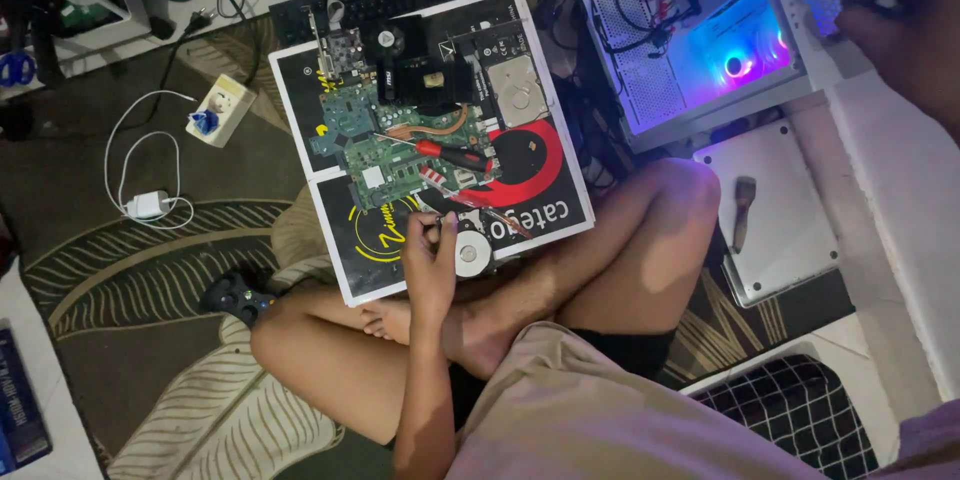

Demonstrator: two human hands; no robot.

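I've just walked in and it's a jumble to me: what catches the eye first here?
The open computer case at upper right, glowing blue and pink inside. Next, the green circuit board on the black printed board at centre, a red-handled screwdriver lying across it. The left hand rests on a hard drive at its near edge.

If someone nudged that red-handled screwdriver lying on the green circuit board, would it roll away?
The red-handled screwdriver would probably roll: its handle looks round. It lies on the uneven green circuit board, so parts might stop it. It looks stiff and light.
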